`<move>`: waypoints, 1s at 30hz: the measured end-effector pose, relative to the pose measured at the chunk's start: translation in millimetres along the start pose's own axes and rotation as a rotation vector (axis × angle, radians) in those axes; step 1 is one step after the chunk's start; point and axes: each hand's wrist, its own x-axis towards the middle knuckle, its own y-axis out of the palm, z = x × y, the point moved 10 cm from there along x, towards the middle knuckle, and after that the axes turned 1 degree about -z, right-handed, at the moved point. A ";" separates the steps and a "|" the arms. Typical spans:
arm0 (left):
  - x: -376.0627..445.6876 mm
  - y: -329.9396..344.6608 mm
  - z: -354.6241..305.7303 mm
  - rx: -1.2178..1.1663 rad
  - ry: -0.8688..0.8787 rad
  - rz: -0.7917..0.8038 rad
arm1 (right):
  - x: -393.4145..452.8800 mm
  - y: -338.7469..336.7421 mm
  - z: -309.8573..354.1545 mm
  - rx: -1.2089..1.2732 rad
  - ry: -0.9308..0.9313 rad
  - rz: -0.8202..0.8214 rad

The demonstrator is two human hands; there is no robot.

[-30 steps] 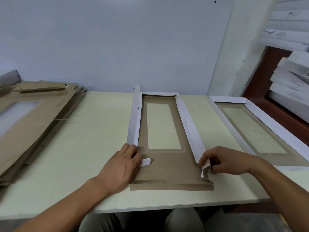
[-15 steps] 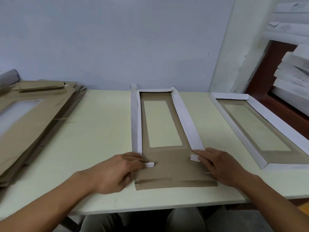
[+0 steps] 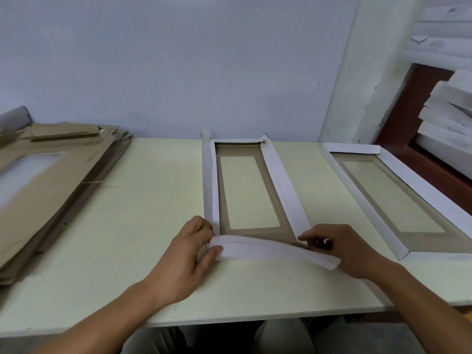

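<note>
A long cardboard box lid (image 3: 286, 185), brown inside and white outside, lies in the middle of the pale table (image 3: 143, 200); it has a clear window. Its two long side flaps and far flap stand folded up. The near end flap (image 3: 270, 251) is folded up and over, white side showing, bowed between my hands. My left hand (image 3: 189, 254) pinches the flap's left end between thumb and fingers. My right hand (image 3: 342, 249) grips the flap's right end, fingers curled behind it at the lid's corner.
A finished lid (image 3: 398, 200) with raised white walls lies to the right on the table. A stack of flat brown cardboard blanks (image 3: 48, 185) fills the left side. White boxes (image 3: 449, 116) are piled by the red-brown frame at far right. The wall stands close behind.
Before, both hands pressed the small white corner tabs down on the flat brown end panel. Now that near end flap is lifted and folded over, held at both ends.
</note>
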 end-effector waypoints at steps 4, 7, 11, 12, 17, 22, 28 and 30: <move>5.3 -4.5 12.0 0.011 -0.185 -0.090 | 0.9 -0.5 -7.2 0.123 0.117 0.097; 7.9 -3.2 20.3 0.070 -0.266 -0.104 | -2.4 -0.8 1.8 0.155 0.115 0.232; 13.8 -2.6 25.6 0.111 -0.323 -0.136 | 0.8 -0.8 -1.0 0.187 0.134 0.270; 13.9 -2.8 28.1 0.107 -0.352 -0.149 | 4.3 -1.3 -2.6 0.191 0.151 0.226; 19.3 4.5 42.2 0.180 -0.438 -0.100 | 17.2 4.8 -2.8 0.023 0.182 0.073; 29.7 6.8 33.0 0.432 -0.378 -0.015 | 20.3 8.6 -5.2 -0.048 0.225 -0.030; 25.5 38.7 -15.9 0.314 0.104 0.078 | 18.6 5.5 -0.6 -0.074 0.238 -0.073; 20.1 48.0 -18.3 0.340 0.144 0.112 | 18.2 4.8 3.8 -0.075 0.219 -0.069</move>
